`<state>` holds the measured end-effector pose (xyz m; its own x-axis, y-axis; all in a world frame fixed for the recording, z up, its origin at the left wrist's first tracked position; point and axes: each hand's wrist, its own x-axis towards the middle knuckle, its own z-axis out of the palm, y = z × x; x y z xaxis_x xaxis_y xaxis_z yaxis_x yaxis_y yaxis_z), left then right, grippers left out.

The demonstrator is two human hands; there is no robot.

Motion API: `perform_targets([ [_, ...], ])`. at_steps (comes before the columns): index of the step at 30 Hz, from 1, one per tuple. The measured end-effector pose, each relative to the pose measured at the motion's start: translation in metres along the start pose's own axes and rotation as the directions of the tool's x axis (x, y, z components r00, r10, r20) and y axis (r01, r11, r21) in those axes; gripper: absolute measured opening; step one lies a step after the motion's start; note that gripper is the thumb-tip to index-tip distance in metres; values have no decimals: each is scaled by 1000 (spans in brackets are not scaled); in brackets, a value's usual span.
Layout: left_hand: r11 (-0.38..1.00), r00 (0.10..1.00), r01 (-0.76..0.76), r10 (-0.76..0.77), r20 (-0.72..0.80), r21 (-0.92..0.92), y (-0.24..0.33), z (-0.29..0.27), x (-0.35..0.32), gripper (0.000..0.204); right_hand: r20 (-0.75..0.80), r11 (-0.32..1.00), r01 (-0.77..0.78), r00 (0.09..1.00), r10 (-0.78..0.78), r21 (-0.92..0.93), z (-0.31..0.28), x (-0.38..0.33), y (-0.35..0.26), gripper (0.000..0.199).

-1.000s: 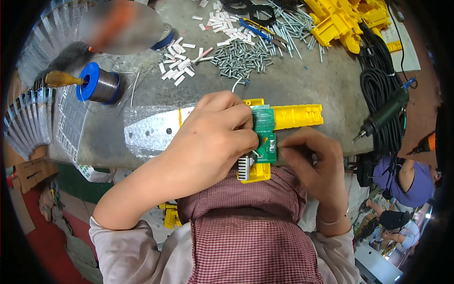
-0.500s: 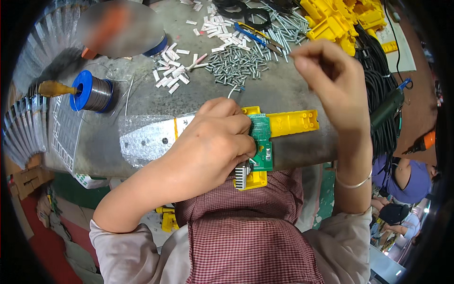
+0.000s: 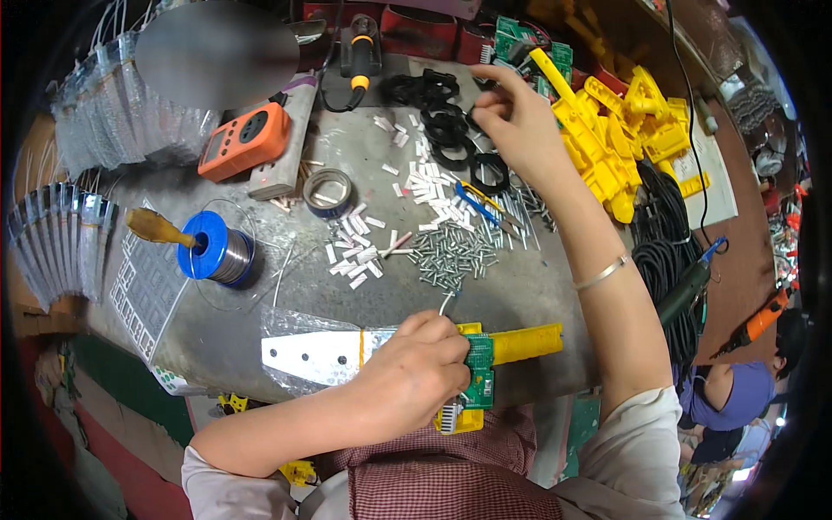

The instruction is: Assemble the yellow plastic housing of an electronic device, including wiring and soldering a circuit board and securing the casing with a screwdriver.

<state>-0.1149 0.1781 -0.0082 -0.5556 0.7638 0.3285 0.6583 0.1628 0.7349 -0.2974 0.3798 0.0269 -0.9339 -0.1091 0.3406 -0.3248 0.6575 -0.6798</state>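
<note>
My left hand [image 3: 420, 368] is closed over the left side of a green circuit board [image 3: 481, 374], which sits in a yellow plastic housing [image 3: 527, 343] at the table's front edge. A finned metal heat sink [image 3: 449, 418] stands at the board's near end. Left of that hand lies a flat white tapered piece [image 3: 303, 358] with dark holes, partly in bubble wrap. My right hand [image 3: 518, 126] is raised at the back, its index finger and thumb apart, with nothing visible between them. Nearest to it are black ring-shaped parts [image 3: 451, 139] and green boards [image 3: 516, 39].
Screws [image 3: 451, 257] and small white strips [image 3: 354, 247] lie mid-table, with blue-handled cutters [image 3: 478, 206]. Yellow housings [image 3: 598, 143] and black cables [image 3: 672, 230] fill the right. A solder spool [image 3: 217, 251], tape roll [image 3: 328, 192], orange multimeter [image 3: 244, 141] and soldering iron [image 3: 357, 87] stand left and behind.
My right hand has moved farther back, from beside the screws to the black rings, and its fingers have spread. The view has tilted toward the table's back. My left hand keeps its hold.
</note>
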Motion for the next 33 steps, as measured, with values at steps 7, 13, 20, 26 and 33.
perform_targets([
  [7, 999, 999, 18, -17, 31, -47, -2, 2, 11, 12, 88, 881, 462, 887, -454, -106, 79, 68, 5, 53],
  [13, 999, 1000, 21, -20, 23, -42, 3, -3, 18, 12, -512, 757, 651, 636, -577, -43, 44, 85, -28, 16],
  [20, 998, 997, 66, -66, -27, 23, -1, 0, 8, 12, -371, 970, 243, 900, -227, -3, -108, -111, -15, 26],
  [26, 998, 999, 46, -45, -18, 48, -2, 3, 7, 13, -40, 789, -412, 876, 481, 455, -96, -171, -30, 25],
  [33, 997, 999, 54, -54, 0, 47, 1, 1, 9, 10, 80, 772, -426, 892, 444, 471, -78, -169, -34, 24],
])
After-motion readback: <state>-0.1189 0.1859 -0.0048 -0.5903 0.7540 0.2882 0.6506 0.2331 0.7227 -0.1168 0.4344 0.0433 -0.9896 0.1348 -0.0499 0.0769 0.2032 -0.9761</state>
